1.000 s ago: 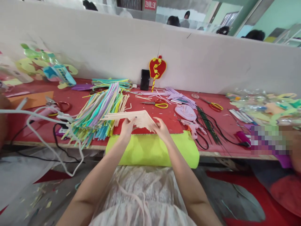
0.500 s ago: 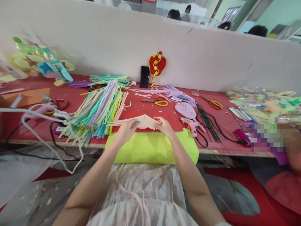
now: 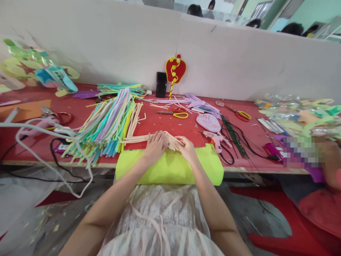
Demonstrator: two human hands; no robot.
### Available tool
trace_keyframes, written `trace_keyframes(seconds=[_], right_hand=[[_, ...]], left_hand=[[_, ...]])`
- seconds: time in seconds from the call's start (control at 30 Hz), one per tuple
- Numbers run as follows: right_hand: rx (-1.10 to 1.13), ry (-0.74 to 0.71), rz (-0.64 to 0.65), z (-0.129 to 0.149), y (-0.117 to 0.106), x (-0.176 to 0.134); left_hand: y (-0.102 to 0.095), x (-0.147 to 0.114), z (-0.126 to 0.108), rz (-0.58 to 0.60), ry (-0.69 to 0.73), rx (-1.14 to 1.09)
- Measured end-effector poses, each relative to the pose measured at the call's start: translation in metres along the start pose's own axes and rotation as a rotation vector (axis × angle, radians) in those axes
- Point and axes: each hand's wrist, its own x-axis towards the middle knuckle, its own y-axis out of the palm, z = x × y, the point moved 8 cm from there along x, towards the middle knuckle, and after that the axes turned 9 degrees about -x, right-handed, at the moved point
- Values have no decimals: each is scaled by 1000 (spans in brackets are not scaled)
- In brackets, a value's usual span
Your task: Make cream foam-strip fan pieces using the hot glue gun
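Note:
A pale peach piece woven from pipe cleaners (image 3: 170, 138) lies on a red board (image 3: 194, 133) in front of me, its long loose ends (image 3: 134, 139) running out to the left. My left hand (image 3: 155, 147) rests flat over its left part, fingers stretched out. At the right edge, my right hand (image 3: 187, 148) pinches the piece between thumb and fingers. Both palms hide some of the weave. Beneath the board's near edge, a lime-green cloth (image 3: 170, 169) hangs over the table edge.
Left is a large heap of coloured pipe cleaners (image 3: 106, 121). Scissors (image 3: 176, 113), a phone (image 3: 161, 84) and a red fan-shaped ornament (image 3: 176, 70) stand or lie behind the board. A pink glue gun (image 3: 217, 138) with cables is at right. A co-worker's arm (image 3: 331, 163) shows far right.
My left hand has gone from a pinch at the left of the woven piece to lying flat over it. My right hand stays at the right edge. The view has shifted slightly.

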Motion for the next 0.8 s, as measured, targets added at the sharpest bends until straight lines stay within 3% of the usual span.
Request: trace_keyframes(seconds=[0.17, 0.3, 0.5, 0.8], right_hand=[[198, 124, -140, -20, -14, 2], [274, 222, -210, -36, -21, 0], [321, 284, -192, -40, -23, -5], [341, 270, -47, -38, -15, 0]], left_hand=[[-21, -2, -23, -83, 77, -45], [-35, 0, -26, -145, 78, -78], [-25, -9, -11, -1, 25, -108], [-11, -26, -6, 6, 38, -58]])
